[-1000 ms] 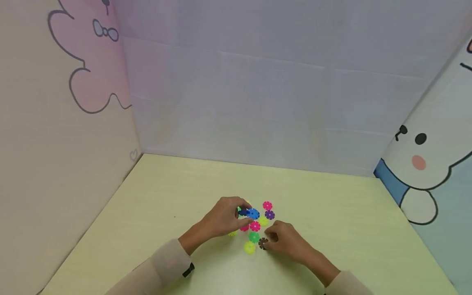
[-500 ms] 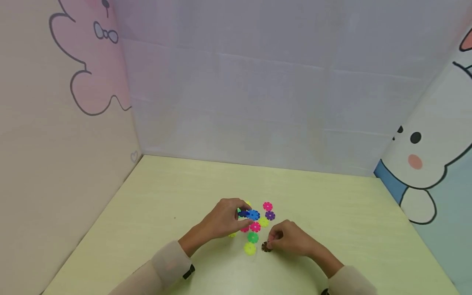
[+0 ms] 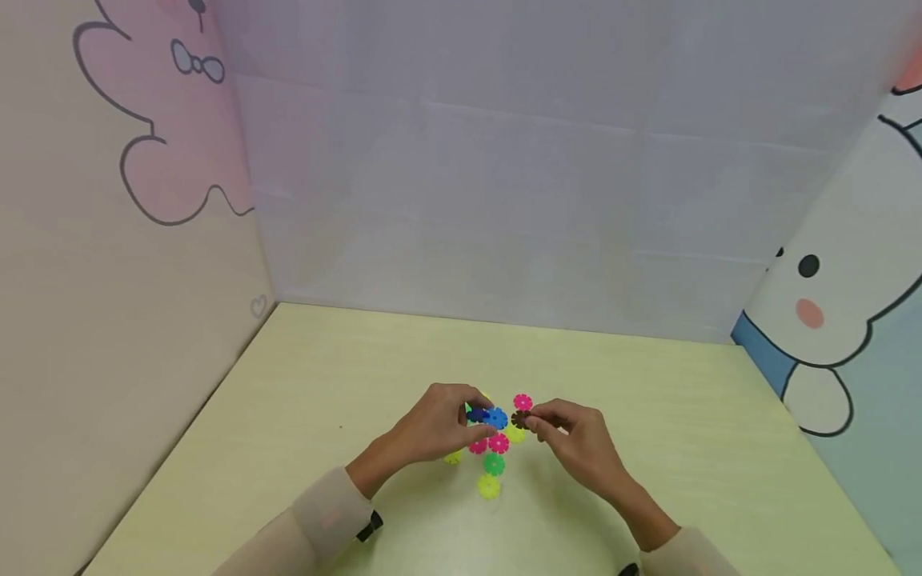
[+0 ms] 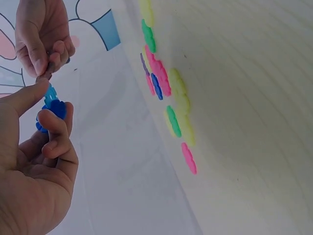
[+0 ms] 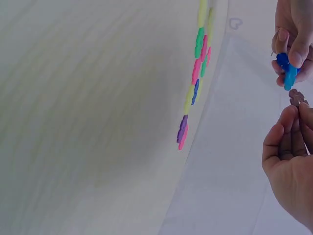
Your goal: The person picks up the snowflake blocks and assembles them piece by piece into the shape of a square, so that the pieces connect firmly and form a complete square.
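My left hand (image 3: 441, 424) grips a dark blue notched plastic disc (image 3: 476, 415) joined to a lighter blue notched disc (image 3: 496, 418). Between thumb and fingertips, my right hand (image 3: 582, 450) pinches a brown notched disc (image 3: 520, 420). The brown disc (image 5: 296, 97) is held just across from the lighter blue disc (image 5: 290, 78), with a small gap between them in the right wrist view. Both hands are raised above the table, as the wrist views show. Fingers cover part of the dark blue disc.
Loose notched discs lie flat on the pale table (image 3: 346, 360) below the hands: a pink disc (image 3: 523, 402), a green disc (image 3: 494, 464), a yellow disc (image 3: 488, 486) and several others. A white backdrop (image 3: 461, 200) and printed side panels enclose the table.
My right hand has picked the brown disc up off the table and brought it up beside the lighter blue disc. My left hand has stayed nearly still, holding the blue discs.
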Demonstrator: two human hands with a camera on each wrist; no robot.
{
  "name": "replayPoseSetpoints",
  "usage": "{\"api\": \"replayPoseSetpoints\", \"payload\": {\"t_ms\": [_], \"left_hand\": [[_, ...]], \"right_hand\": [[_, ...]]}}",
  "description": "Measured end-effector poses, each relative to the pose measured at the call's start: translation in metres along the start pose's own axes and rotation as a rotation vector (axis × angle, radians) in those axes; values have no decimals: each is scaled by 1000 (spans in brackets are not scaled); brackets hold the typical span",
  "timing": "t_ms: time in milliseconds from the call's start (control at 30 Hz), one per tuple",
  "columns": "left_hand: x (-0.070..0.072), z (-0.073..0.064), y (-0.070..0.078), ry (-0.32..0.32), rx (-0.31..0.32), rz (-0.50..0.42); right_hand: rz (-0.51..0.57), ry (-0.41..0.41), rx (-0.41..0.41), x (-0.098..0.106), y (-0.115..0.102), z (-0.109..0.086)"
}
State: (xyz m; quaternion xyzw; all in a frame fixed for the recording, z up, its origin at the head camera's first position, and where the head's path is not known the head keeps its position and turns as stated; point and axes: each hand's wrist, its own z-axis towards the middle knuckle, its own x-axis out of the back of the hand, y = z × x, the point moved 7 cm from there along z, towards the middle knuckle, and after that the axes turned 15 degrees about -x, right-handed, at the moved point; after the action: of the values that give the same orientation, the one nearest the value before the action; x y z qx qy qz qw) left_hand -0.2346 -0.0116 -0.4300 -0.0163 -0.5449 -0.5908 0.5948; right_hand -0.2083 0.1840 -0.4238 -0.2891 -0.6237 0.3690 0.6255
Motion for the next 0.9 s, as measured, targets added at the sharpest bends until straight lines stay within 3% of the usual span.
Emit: {"api": "replayPoseSetpoints", "payload": {"t_ms": [500,900], "left_hand": [[2,0,1,-15,34,-68],[-5,0,4,5,9,-137]], "right_hand": [[-2,75,162,-3,-11,-4],[-12,111,219,-3,-11,-11]]}}
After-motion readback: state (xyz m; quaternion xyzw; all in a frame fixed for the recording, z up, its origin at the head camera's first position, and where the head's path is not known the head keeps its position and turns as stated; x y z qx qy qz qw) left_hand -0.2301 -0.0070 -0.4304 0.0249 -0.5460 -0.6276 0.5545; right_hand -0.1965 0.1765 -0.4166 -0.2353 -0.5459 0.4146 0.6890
